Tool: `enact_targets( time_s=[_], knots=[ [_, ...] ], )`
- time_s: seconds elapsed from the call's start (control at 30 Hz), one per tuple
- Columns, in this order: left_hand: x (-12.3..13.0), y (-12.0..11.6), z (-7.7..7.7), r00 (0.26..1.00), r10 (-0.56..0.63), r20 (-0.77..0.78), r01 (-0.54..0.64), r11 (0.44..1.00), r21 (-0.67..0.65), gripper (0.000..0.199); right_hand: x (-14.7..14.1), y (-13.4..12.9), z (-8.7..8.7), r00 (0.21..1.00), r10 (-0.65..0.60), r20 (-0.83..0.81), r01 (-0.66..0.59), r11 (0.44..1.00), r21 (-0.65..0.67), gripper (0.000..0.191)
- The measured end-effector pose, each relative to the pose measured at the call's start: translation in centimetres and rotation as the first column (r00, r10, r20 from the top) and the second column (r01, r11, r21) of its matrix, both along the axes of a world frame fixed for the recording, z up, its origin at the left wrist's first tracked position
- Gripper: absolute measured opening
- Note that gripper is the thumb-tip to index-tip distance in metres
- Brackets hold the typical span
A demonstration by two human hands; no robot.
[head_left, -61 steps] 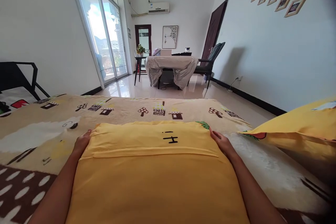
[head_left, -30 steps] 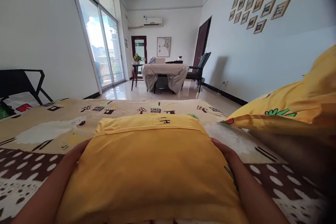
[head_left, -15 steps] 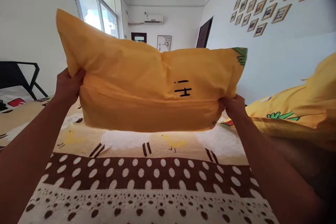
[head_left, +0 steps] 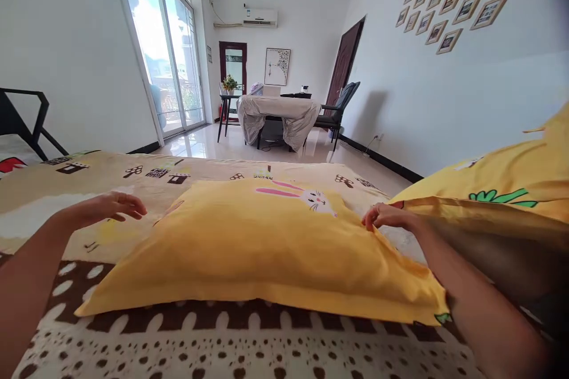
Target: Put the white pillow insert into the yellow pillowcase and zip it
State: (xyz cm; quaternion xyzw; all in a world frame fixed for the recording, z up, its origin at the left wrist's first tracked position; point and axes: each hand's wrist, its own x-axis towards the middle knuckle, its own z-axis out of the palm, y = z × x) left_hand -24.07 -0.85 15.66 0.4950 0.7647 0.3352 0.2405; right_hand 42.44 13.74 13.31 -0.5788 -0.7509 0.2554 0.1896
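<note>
A yellow pillow (head_left: 249, 249) with a rabbit face and pink ears lies flat on the patterned blanket (head_left: 213, 346). My left hand (head_left: 109, 208) hovers over the blanket left of the pillow, its fingers slightly bent and apart from the fabric, holding nothing. At the pillow's upper right edge is my right hand (head_left: 384, 216), with its fingers curled down against the cloth; whether they pinch it is hard to make out.
Another yellow pillow (head_left: 502, 180) with a carrot print rises at the right. Beyond the blanket stand a covered table (head_left: 278, 108), a dark chair (head_left: 340, 108) and a plant stand (head_left: 228, 97). A black metal frame (head_left: 26, 121) is at the left.
The pillow has come down from the air onto the blanket, and its rabbit side now shows. My left hand has let go and moved left. The room beyond is more visible.
</note>
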Motion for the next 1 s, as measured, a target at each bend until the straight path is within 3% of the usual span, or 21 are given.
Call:
enact_targets(
  time_s=[0.07, 0.17, 0.23, 0.3, 0.4, 0.47, 0.57, 0.7, 0.77, 0.83, 1.0],
  knots=[
    [-0.5, 0.7, 0.4, 0.994, -0.106, 0.028, 0.109, 0.984, -0.144, 0.021, -1.0, 1.4, 0.9, 0.988, 0.077, 0.133, -0.062, 0.992, -0.11, 0.003],
    [2.6, 2.2, 2.8, 0.989, -0.13, -0.066, 0.132, 0.991, 0.021, 0.026, -4.0, 3.3, 2.9, 0.959, 0.105, 0.263, -0.084, 0.992, -0.088, 0.006],
    [7.0, 4.0, 4.8, 0.964, -0.177, -0.199, 0.192, 0.979, 0.061, 0.029, -7.6, 4.0, 4.2, 0.939, 0.09, 0.332, -0.089, 0.996, -0.016, 0.011],
    [12.2, 6.8, 6.5, 0.884, -0.313, -0.347, 0.339, 0.941, 0.013, 0.032, -12.5, 4.5, 5.2, 0.919, 0.075, 0.388, -0.102, 0.994, 0.05, 0.016],
    [19.3, 12.4, 7.5, 0.796, -0.424, -0.433, 0.45, 0.892, -0.047, 0.029, -20.8, 5.0, 5.0, 0.893, 0.078, 0.442, -0.143, 0.983, 0.115, 0.026],
    [22.8, 15.9, 6.5, 0.761, -0.44, -0.477, 0.46, 0.884, -0.082, 0.03, -25.4, 5.3, 3.6, 0.887, 0.095, 0.452, -0.176, 0.974, 0.142, 0.032],
    [25.8, 18.7, 1.9, 0.74, -0.421, -0.525, 0.45, 0.889, -0.08, 0.031, -28.6, 5.4, 0.0, 0.897, 0.104, 0.429, -0.199, 0.962, 0.185, 0.035],
    [27.0, 18.2, -6.0, 0.753, -0.369, -0.545, 0.436, 0.9, -0.008, 0.031, -27.6, 5.3, -4.9, 0.937, 0.049, 0.346, -0.138, 0.962, 0.237, 0.035],
    [27.0, 17.7, -8.3, 0.765, -0.338, -0.548, 0.435, 0.899, 0.053, 0.033, -26.6, 5.3, -6.3, 0.953, 0.032, 0.301, -0.113, 0.961, 0.254, 0.035],
    [27.0, 17.8, -9.2, 0.771, -0.329, -0.545, 0.442, 0.893, 0.086, 0.031, -26.2, 5.4, -6.8, 0.963, 0.024, 0.268, -0.097, 0.96, 0.261, 0.035],
    [26.6, 18.8, -8.8, 0.784, -0.345, -0.517, 0.434, 0.899, 0.059, 0.031, -26.2, 5.6, -6.7, 0.975, 0.033, 0.218, -0.098, 0.951, 0.294, 0.035]
  ],
)
